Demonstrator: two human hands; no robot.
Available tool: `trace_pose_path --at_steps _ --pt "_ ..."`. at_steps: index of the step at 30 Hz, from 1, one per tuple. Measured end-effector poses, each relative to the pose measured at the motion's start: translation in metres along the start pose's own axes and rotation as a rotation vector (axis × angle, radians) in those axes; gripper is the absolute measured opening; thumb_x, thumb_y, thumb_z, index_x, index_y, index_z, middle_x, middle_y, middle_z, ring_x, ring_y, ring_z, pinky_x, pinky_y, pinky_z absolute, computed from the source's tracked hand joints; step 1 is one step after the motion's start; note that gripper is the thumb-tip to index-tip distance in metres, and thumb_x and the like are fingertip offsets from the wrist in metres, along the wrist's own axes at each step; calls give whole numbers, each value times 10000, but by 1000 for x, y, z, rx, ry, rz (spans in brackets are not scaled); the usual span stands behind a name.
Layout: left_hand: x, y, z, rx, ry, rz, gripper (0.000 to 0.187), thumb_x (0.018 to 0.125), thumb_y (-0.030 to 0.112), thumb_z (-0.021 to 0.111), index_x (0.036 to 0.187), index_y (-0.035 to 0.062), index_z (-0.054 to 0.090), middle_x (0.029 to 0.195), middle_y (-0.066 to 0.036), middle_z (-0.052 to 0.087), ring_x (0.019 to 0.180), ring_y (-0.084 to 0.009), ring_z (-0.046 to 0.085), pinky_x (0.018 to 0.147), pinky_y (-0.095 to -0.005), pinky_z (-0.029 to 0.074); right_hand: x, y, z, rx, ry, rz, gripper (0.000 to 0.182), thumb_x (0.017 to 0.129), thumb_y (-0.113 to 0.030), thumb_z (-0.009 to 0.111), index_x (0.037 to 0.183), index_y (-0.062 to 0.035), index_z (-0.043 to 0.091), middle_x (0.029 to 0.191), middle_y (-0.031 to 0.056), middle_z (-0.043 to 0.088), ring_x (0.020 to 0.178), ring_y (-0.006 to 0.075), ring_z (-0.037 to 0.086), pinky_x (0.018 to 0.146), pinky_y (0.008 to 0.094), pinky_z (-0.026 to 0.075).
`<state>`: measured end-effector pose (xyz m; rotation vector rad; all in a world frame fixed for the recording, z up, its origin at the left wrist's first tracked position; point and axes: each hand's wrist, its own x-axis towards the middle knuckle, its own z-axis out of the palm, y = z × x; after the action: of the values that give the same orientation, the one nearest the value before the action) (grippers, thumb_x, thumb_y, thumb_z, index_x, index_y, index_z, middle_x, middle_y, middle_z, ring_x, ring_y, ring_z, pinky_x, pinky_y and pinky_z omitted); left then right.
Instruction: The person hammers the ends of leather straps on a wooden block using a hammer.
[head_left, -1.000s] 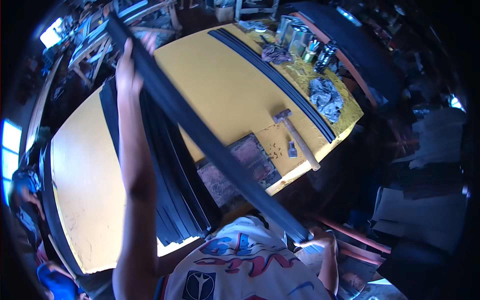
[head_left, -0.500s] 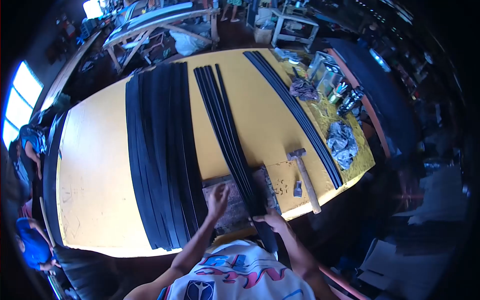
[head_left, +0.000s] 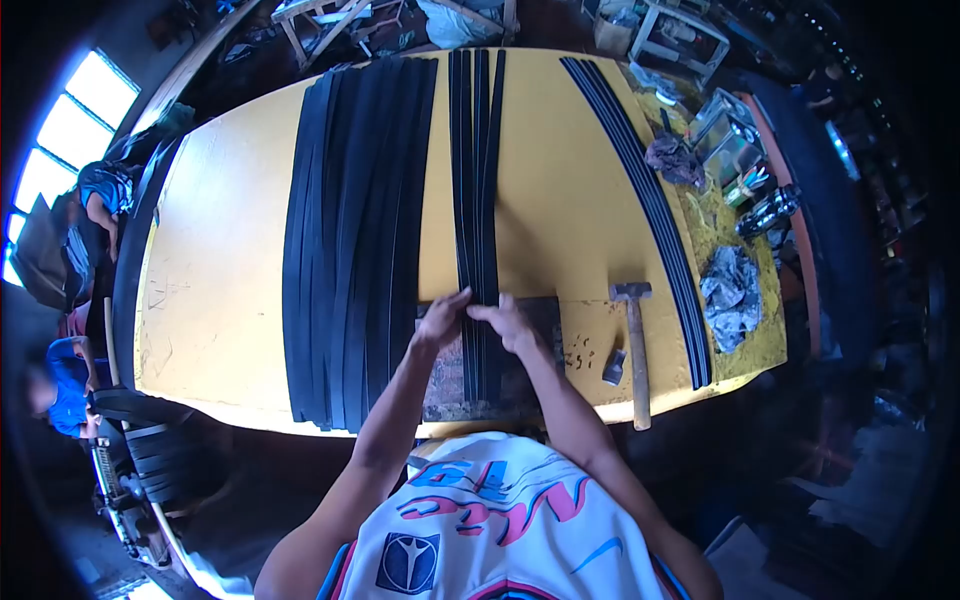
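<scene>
- Both hands, left hand [head_left: 441,322] and right hand [head_left: 507,322], pinch the narrow black strips [head_left: 477,180], fingers seemingly pressed together.
- Strips lie lengthwise on the yellow table [head_left: 560,200], near ends over a dark slab [head_left: 540,330].
- Hammer [head_left: 636,345] lies to the right.

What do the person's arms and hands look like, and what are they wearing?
Both arms are bare all the way up, with no sleeves, gloves, watch or rings that can be seen. The left hand and right hand are bare too. The person wears a sleeveless white jersey with big pink and blue lettering, a dark blue square badge with a white emblem, and a small blue swoosh mark.
</scene>
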<state>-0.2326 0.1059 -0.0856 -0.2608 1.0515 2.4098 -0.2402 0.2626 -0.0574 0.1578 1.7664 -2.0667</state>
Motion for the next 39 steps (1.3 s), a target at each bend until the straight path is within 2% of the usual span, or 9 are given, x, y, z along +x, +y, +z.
trace_pose_path --at_steps 10,13,15,23,27,29,30,34,39 --pt "35 31 -5 176 292 -23 318 873 164 725 1092 -27 595 972 -128 680 821 -226 694 736 -408 600 53 18 -32 -153 102 32 703 668 -89 819 1276 56 498 1175 198 617 1099 300 593 945 381 465" --pt "47 42 -10 161 288 -61 318 857 178 745 1067 -17 607 954 -122 687 821 -229 698 742 -412 603 65 19 -29 -138 116 -90 549 731 -76 794 1209 51 554 1070 160 668 944 242 659 800 370 535" --pt "52 51 -12 153 299 -82 324 849 198 755 1057 -6 613 927 -120 690 815 -229 702 739 -412 605 71 3 -30 -156 46 97 551 735 -105 804 1207 47 562 1035 133 683 885 234 671 763 370 545" --pt "49 48 -37 -1 209 -168 251 931 184 651 1092 -2 603 975 -133 697 857 -227 706 818 -374 591 65 -14 -46 -370 132 303 787 694 -221 843 1302 108 467 1290 251 554 1208 312 542 984 412 439" --pt "48 54 -31 69 292 -225 278 900 191 692 1091 6 609 982 -127 701 895 -216 701 820 -370 586 81 7 -65 -350 159 399 1012 694 -245 860 1431 104 261 1491 268 313 1431 328 256 1138 417 250" --pt "49 58 -33 145 336 -252 315 886 210 713 1103 6 613 986 -123 703 923 -212 697 833 -371 577 99 26 -84 -224 9 410 984 717 -226 847 1433 108 260 1475 269 345 1404 325 319 1122 410 292" --pt "49 60 -33 216 377 -260 347 862 236 740 1091 6 616 974 -122 703 889 -207 698 810 -362 578 88 10 -74 -396 168 358 837 729 -188 839 1368 109 387 1338 235 522 1224 298 539 1005 388 438" --pt "41 67 -23 366 475 -305 399 805 320 798 1021 26 636 918 -108 697 787 -198 695 746 -351 579 91 -2 -95 -317 -94 342 561 711 -157 851 1156 72 596 1046 142 684 845 232 682 788 352 546" --pt "39 72 -17 557 608 -327 421 762 371 831 934 33 650 824 -78 668 740 -182 674 650 -337 535 101 18 -114 -400 -51 355 601 715 -169 848 1181 93 576 1075 169 660 939 251 659 817 353 526"
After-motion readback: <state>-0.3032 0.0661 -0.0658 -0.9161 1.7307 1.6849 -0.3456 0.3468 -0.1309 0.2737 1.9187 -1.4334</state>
